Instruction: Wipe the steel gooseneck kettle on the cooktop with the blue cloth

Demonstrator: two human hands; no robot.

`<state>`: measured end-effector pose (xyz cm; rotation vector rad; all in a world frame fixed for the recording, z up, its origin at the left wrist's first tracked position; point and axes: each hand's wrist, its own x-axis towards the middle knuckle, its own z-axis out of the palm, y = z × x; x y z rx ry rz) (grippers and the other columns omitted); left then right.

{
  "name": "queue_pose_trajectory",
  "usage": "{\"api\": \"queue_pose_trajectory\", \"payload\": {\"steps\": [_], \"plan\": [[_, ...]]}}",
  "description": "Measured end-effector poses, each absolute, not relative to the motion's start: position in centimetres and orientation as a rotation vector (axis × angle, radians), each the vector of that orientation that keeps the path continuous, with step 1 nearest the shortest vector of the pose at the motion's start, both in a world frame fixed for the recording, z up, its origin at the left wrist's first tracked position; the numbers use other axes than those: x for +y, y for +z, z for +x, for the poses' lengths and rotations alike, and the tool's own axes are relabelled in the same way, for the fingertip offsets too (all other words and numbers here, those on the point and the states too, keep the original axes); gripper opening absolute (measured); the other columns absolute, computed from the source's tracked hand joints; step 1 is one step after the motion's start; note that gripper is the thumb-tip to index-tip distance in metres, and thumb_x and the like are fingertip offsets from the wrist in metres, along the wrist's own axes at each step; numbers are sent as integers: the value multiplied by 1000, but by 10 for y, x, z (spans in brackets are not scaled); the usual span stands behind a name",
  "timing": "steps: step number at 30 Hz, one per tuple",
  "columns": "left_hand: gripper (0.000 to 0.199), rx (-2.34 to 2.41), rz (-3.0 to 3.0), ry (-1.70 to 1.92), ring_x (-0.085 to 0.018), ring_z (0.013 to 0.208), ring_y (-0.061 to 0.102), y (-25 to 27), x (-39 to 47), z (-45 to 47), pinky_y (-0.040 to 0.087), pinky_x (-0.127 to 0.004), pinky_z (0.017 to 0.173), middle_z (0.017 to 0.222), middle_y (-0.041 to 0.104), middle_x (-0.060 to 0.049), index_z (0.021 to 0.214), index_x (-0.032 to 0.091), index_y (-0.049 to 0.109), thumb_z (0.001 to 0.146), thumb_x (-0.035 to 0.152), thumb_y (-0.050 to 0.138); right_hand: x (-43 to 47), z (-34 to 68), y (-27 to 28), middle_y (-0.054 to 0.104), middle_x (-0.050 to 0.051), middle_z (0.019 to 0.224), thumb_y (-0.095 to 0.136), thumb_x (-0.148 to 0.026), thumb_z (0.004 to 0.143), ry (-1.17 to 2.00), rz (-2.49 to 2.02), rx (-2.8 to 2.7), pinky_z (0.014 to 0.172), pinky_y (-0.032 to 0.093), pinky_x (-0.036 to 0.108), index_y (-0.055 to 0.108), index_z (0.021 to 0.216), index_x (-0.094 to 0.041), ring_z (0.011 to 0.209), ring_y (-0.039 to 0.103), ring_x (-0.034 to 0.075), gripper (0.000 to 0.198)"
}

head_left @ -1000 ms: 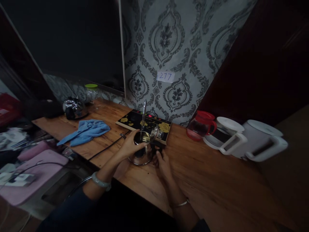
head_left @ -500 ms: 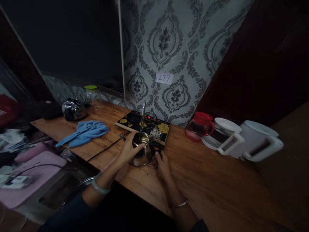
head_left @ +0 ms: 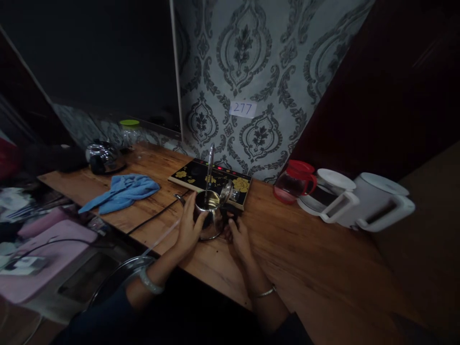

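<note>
A shiny metal kettle (head_left: 212, 227) with its lid (head_left: 226, 191) tipped up stands near the front of the wooden table, its mouth facing up. My left hand (head_left: 189, 227) is pressed around the kettle's left side, thumb in front, close to the spout (head_left: 178, 197). On the right, my right hand (head_left: 239, 235) grips the black handle (head_left: 232, 210); some of its fingers are hidden underneath. A thin metal faucet (head_left: 210, 165) rises behind, its lower end appearing over the kettle's mouth. Behind the kettle lies a black electric tea stove (head_left: 187, 175) with gold flowers and a lit red display.
Left on the table (head_left: 305, 268) are a blue cloth (head_left: 131, 191), a second metal kettle (head_left: 104, 157) and a green-lidded glass jar (head_left: 130, 134). A red-lidded jug (head_left: 293, 184) and two white-handled jugs (head_left: 330, 191) stand right. A metal basin (head_left: 124, 268) sits below the front edge.
The view has shifted slightly. My left hand has slid lower on the kettle's side, its thumb off the rim. My right hand stays at the handle.
</note>
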<state>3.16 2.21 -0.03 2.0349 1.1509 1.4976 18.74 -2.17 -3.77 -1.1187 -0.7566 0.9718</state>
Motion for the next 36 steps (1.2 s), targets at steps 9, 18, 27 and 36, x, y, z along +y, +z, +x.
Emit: {"api": "queue_pose_trajectory", "payload": {"steps": [9, 18, 27, 36], "plan": [[70, 1188, 2285, 1472, -27, 150, 25, -24, 12, 24, 30, -51, 119, 162, 25, -12, 158, 29, 7, 98, 25, 44, -21, 188, -40, 52, -7, 53, 69, -60, 71, 992, -1131, -731, 38, 28, 18, 61, 94, -18, 40, 41, 7, 49], [68, 1293, 2811, 1305, -40, 150, 14, -10, -17, 25, 30, -60, 114, 167, -8, -5, 149, 32, 38, 86, 15, 59, -22, 188, -41, 53, -7, 54, 70, -56, 72, 982, -1074, -743, 39, 31, 18, 63, 97, -17, 42, 41, 6, 47], [49, 1355, 2866, 1253, -42, 151, 8, 14, -9, 39, 15, -65, 118, 167, -12, -4, 134, 28, 58, 86, 22, 62, -20, 190, -44, 51, -8, 56, 70, -54, 73, 1018, -1050, -757, 40, 30, 19, 61, 102, -18, 42, 41, 6, 47], [49, 1303, 2873, 1279, -42, 151, 7, 15, -5, 27, 16, -65, 118, 167, -12, -1, 136, 31, 57, 87, 25, 63, -20, 190, -44, 52, -7, 54, 70, -57, 73, 1019, -1062, -748, 39, 27, 19, 62, 98, -18, 41, 41, 7, 47]]}}
